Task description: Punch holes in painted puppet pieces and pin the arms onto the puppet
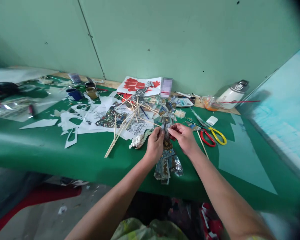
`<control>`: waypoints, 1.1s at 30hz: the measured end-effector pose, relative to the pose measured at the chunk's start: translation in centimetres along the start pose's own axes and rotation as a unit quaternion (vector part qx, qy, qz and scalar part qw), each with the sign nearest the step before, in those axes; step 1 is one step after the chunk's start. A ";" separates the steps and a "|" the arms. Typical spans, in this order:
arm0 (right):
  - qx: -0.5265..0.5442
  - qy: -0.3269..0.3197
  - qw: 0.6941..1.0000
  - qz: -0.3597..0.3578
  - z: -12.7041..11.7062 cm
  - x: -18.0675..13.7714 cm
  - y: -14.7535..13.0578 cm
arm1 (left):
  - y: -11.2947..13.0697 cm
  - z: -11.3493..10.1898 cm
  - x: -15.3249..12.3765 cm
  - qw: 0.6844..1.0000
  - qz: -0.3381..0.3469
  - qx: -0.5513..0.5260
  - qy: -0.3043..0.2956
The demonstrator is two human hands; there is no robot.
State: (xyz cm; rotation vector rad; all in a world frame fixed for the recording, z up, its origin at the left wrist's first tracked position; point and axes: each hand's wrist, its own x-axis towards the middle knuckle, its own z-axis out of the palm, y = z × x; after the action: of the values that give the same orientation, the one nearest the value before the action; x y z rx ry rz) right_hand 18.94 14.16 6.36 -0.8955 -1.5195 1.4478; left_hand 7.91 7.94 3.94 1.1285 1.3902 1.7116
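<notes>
A flat, painted paper puppet figure [168,163] lies on the green table [77,156], head away from me and legs toward the near edge. My left hand [155,145] and my right hand [183,136] meet over its middle. Both hands pinch the figure's body between thumb and fingers, fingers curled closed. Several thin wooden sticks [120,130] lie fanned out just left of my left hand, next to a crumpled white scrap [137,141].
Red-and-yellow scissors [212,136] lie right of my right hand. White paper cut-offs [72,121] and printed sheets cover the left. Paint jars [91,90], a red-painted sheet [137,85], a small orange cup [211,104] and a white bottle [233,93] stand along the wall.
</notes>
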 end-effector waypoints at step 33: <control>0.034 -0.060 0.997 -0.016 -0.2 -1.1 1.2 | 1.8 -2.2 -1.8 0.981 -0.129 -0.032 -0.141</control>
State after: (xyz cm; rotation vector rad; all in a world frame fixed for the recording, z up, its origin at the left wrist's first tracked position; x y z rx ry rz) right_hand 19.55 13.30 5.10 -0.7513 -1.5548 1.5440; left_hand 6.68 5.01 5.14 1.0581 1.2351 1.3454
